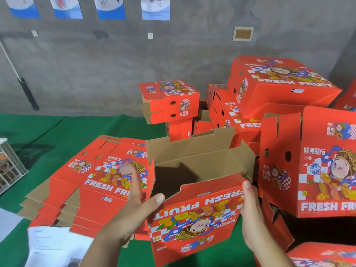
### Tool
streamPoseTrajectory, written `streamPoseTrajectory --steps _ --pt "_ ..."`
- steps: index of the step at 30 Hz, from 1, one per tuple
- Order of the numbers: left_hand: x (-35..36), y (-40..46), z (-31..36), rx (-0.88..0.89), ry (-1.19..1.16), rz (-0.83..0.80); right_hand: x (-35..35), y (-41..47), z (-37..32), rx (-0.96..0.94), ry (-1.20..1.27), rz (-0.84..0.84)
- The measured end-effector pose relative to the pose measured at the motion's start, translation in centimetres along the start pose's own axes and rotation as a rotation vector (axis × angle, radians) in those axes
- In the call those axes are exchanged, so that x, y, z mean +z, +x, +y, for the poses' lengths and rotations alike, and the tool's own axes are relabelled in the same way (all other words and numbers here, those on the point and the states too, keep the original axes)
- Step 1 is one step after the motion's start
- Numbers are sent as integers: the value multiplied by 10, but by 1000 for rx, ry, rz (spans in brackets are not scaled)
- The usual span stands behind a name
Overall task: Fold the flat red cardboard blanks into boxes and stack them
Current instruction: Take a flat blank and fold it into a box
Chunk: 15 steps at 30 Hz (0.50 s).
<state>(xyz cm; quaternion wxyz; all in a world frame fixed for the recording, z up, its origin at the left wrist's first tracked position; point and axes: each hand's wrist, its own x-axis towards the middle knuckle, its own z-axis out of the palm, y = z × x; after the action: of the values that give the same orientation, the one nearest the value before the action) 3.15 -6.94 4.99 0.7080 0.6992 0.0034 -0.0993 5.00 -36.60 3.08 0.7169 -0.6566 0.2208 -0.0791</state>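
Both hands were on a half-folded red box [196, 214], held upright betw. them w/ its open top facing up and brown inside showing. Left hand [134, 207] gripped the box's left corner: thumb hooked over the near wall's top edge, fingers spread flat up the outer left side. Right hand [250, 211] lay against the box's right edge, fingers mostly straight, fingertips at the top right corner; whether the thumb wrapped round the edge couldn't be told. Near wall read "FRESH FRUIT" upside down. Far flap [190, 145] stood up, right side flap angled outward.

Just left of the left hand, touching the box, lay a stack of flat red blanks [92, 182] on the green worktop [48, 135], printed side up. Below the left forearm, white paper sheets [52, 245]. Far left of the hands, a wire basket [9, 162] at the frame edge.

Right of the right hand stood a large folded box [319, 164], upright, print facing the camera. Beyond the hands, more folded boxes piled unevenly: a small one [171, 101] perched on others, and a big one [279, 85] tilted on top at the right. Behind all, a grey wall [115, 64] w/ posters [109, 8] along the top.
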Motion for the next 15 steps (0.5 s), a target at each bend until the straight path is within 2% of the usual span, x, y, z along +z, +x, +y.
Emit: streamPoseTrajectory --steps 5,10,15 --pt "-2 5 -9 145 113 11 12 13 -25 41 62 -52" --pt "0 6 -27 53 -148 -46 9 4 -5 22 -64 -77" --pt "6 1 -17 49 -349 29 8 -9 -1 33 -89 -114"
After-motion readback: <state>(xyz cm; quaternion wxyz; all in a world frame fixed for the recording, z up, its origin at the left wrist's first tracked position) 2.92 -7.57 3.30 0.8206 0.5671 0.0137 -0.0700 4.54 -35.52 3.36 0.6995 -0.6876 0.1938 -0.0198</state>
